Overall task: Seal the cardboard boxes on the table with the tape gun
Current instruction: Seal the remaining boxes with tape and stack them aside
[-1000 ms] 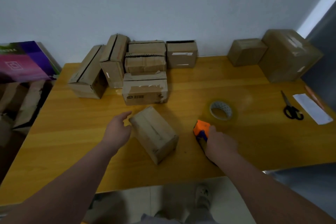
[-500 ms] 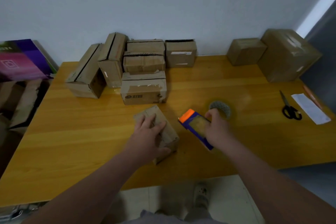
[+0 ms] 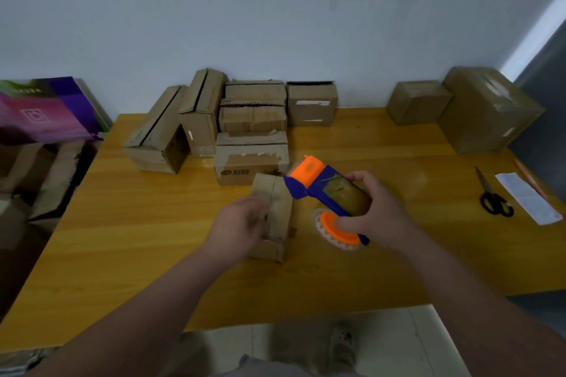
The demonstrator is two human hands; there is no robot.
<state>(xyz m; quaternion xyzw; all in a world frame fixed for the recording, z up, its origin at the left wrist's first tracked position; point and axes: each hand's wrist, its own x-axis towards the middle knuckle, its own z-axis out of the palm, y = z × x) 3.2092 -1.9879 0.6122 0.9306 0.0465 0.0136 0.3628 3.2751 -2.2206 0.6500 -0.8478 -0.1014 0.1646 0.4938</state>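
A small cardboard box lies on the wooden table near the front middle. My left hand rests on its near left side, gripping it. My right hand holds a blue and orange tape gun lifted just right of the box, its orange head pointing up and left beside the box's far end. A roll of brown tape sits in the gun. Part of a clear tape roll on the table shows under the gun.
Several cardboard boxes are stacked at the back middle. Two more boxes stand at the back right. Black scissors and a white paper strip lie at the right edge. A purple carton sits off the table's left.
My right hand has lifted the tape gun and swung it toward the small box. My left hand has shifted on the box, and the box has turned to lie more lengthwise away from me.
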